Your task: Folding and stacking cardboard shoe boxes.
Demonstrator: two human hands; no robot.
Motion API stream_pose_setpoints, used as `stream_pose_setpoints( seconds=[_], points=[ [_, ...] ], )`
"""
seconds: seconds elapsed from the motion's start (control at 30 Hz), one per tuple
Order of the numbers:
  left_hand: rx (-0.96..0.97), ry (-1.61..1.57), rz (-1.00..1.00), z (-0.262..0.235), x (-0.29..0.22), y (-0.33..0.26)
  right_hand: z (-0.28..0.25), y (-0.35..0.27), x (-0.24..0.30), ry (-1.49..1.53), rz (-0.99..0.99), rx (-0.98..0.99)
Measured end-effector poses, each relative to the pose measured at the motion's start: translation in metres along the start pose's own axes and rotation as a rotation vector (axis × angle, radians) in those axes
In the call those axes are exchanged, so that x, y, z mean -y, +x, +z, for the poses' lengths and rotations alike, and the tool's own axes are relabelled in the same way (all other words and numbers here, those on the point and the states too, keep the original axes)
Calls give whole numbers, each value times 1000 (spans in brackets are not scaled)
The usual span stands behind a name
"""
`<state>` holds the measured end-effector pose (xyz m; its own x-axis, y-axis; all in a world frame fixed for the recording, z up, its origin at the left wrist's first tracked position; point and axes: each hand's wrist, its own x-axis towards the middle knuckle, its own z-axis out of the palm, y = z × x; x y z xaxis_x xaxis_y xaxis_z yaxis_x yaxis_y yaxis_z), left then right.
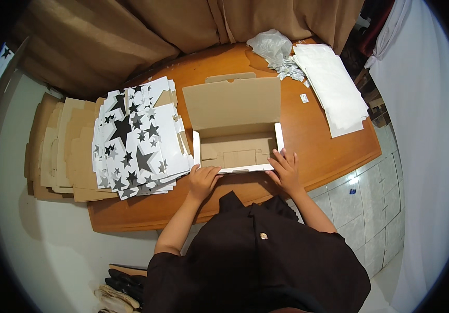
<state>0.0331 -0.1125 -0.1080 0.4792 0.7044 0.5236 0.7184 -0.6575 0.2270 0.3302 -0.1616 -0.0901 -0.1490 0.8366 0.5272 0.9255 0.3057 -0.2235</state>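
On wood (328, 156) sits an oblong cardboard box (239, 131).

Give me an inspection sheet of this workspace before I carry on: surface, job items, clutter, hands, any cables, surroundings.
Surface: brown wooden table, curved edges in this fisheye view.
Job items: cardboard box, lid raised, white side and front edges; to its left, star-printed flat pieces and brown cardboard pieces in uneven stacks.
Clutter: clear plastic bag with crumpled silvery bits, small white square, white sheets at far right.
Left hand: on the box's front left corner; firmness of grip unclear.
Right hand: on the front right corner; likewise unclear.
Cables: nothing seen.
Surroundings: brown curtain behind, white cloth at right, small blue object on tiled floor.
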Motion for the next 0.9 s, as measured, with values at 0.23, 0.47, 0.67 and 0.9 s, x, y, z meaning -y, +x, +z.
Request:
stream_pose_setpoints(
  seconds=[0.23,0.47,0.67,0.9],
  points=[
    [6,-7,65,1,5,9,3,6,-13,81,-130,-14],
    [9,-128,28,3,2,11,1,2,-5,116,-3,-35],
    [112,-232,-11,11,-11,39,-5,4,-22,82,196,19],
    [105,-274,-127,35,-55,85,-19,33,-86,194,551,-274]
  ],
)
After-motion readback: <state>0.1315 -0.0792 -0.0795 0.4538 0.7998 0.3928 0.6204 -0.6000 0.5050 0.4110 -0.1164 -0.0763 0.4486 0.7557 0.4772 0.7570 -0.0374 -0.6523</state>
